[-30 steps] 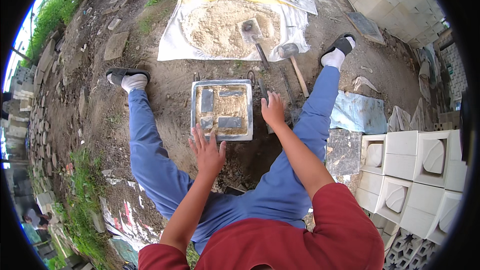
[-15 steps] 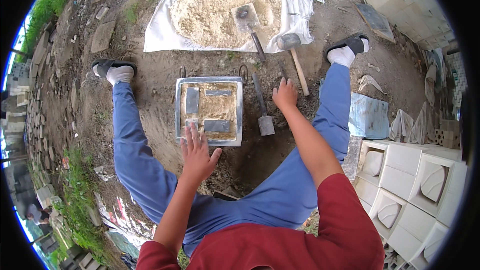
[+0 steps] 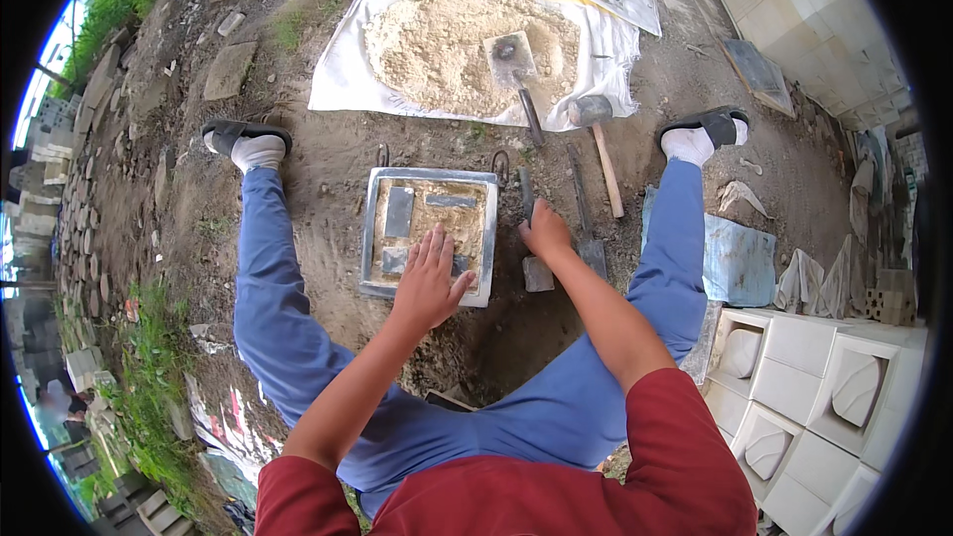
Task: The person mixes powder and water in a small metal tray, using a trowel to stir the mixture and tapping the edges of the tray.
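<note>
A square metal mould frame (image 3: 372, 238) lies on the ground between my legs, holding pale sandy mix (image 3: 425, 213) and several flat dark grey pieces, one of them an upright rectangle (image 3: 399, 211). My left hand (image 3: 429, 283) lies flat over the frame's near part, fingers stretched, partly covering a grey piece. To the right of the frame, my right hand (image 3: 546, 230) is closed round the dark handle of a hand tool with a square block-like head (image 3: 537, 274). Close beside it rests a long narrow trowel (image 3: 593, 256), partly hidden by my forearm.
Beyond the frame, a white sack (image 3: 333, 79) carries a heap of sandy mix (image 3: 437, 40) with a square shovel (image 3: 511, 55) on it. A wooden-handled mallet (image 3: 606, 164) lies at the sack's near corner. Pale hollow blocks (image 3: 794, 367) are stacked at the right.
My left hand has shifted right across the frame. The right hand has moved back toward me and left, from near the trowel onto the square-headed tool's handle. The whole view has shifted slightly.
</note>
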A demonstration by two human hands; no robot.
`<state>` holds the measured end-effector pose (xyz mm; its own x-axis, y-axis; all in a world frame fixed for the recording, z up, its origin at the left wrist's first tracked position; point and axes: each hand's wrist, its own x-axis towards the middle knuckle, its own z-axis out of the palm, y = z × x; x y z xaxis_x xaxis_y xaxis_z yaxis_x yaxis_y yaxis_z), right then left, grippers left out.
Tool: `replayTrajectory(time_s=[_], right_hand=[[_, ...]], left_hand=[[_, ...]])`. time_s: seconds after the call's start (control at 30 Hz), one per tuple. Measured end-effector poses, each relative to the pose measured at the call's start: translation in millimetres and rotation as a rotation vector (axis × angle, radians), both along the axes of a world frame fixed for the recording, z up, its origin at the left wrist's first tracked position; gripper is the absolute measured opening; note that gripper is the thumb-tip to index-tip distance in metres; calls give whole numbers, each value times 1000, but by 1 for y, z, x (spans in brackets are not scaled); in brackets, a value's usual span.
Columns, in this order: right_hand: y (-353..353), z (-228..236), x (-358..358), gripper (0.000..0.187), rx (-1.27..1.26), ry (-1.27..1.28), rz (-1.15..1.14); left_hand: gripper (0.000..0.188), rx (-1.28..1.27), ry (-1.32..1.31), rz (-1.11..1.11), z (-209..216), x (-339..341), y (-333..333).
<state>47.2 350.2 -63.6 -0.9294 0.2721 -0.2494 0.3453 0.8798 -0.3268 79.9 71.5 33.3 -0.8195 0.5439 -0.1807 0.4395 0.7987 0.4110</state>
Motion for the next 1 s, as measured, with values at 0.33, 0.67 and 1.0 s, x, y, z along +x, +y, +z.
replayTrajectory(time_s=[0.33,0.67,1.0], right_hand=[[3,3,20,46,-490,92,-230],[-18,56,44,30,-1030,36,-354],[-40,76,74,37,-964,158,-417]], left_hand=[[78,-33,197,151,2,14,-16],[67,226,0,21,17,3,-86],[63,172,283,252,7,15,-54]])
